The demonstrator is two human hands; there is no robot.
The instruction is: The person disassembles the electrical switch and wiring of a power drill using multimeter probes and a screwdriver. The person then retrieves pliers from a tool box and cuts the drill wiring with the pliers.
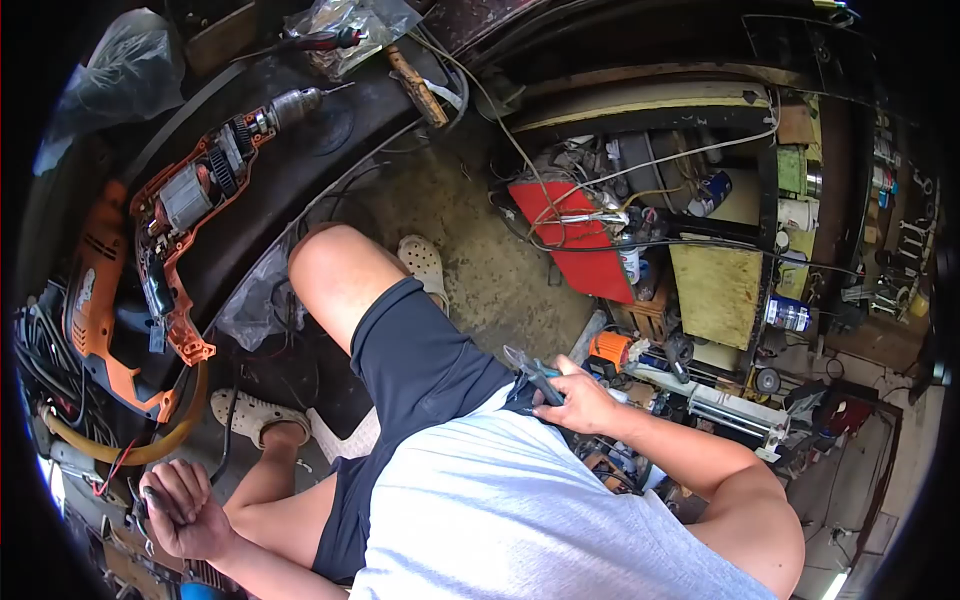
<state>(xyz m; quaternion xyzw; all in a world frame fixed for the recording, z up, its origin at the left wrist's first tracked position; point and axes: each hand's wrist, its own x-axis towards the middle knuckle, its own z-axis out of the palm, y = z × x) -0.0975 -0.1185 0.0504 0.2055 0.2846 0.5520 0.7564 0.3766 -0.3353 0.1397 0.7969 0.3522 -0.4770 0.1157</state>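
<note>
On the dark bench at upper left lies an opened drill (187, 198), its motor, gears and chuck exposed in one orange housing half. Beside it is the other orange housing half (100, 290). My left hand (180, 508), at lower left below the drill handle, is closed with fingers curled; what they pinch is too small and dark to name. Thin wires (124, 462) are close to its fingertips. Near my lap, my right hand (580, 398) is wrapped round pliers (541, 376) with dark teal handles, jaws pointing up and left.
A hammer (417, 86) lies at the bench's far end, near a clear plastic bag (350, 30). A yellow hose (130, 452) and coiled cables (50, 345) are by the housing. To the right stand a red panel (570, 240) and a cluttered shelf (715, 290).
</note>
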